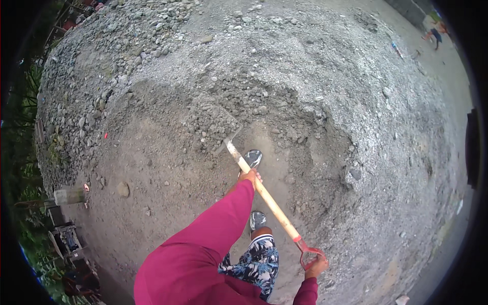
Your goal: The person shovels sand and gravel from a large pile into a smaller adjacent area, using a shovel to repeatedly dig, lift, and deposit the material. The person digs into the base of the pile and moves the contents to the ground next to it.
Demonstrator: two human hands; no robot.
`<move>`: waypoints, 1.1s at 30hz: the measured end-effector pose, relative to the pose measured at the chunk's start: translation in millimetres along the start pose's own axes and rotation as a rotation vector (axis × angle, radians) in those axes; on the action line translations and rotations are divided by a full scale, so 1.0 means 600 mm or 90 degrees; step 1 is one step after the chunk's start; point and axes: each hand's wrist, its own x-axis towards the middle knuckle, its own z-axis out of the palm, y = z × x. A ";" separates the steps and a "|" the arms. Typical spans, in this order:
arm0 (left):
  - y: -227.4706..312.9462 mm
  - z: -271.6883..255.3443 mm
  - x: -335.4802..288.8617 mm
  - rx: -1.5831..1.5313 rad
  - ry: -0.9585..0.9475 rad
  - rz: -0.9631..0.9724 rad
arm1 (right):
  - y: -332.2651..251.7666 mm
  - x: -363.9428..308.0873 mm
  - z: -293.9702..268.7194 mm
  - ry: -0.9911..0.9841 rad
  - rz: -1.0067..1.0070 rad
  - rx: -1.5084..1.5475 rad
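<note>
A shovel (277, 209) with a pale wooden shaft and a red D-shaped grip slants across the middle of the head view. My left hand (248, 177) is closed round the lower shaft, not far above the metal socket. At the other end, my right hand (316, 266) wraps the red grip. Grey, damp-looking sand and gravel (211, 123) covers most of the blade, only whose near edge shows. Whether that material rests on the blade or the blade is pushed into the pile, I cannot tell.
A dug-out bank of gravel (325, 132) curves round ahead and to the right. My shoes (257, 220) stand on packed dirt. At left lie a single stone (123, 189) and a pale block (69, 196) near plants. Another person (435, 35) is far off at upper right.
</note>
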 end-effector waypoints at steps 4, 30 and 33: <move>-0.045 -0.069 -0.189 -0.069 -0.101 0.005 | -0.065 -0.114 -0.177 -0.050 -0.133 0.047; -0.374 -1.656 -0.755 -0.777 0.573 0.158 | 0.322 -0.985 -0.178 -0.912 -0.588 -0.637; -0.343 -1.785 -0.836 -0.705 0.691 0.185 | 0.377 -1.326 -0.287 -1.445 -0.560 -0.547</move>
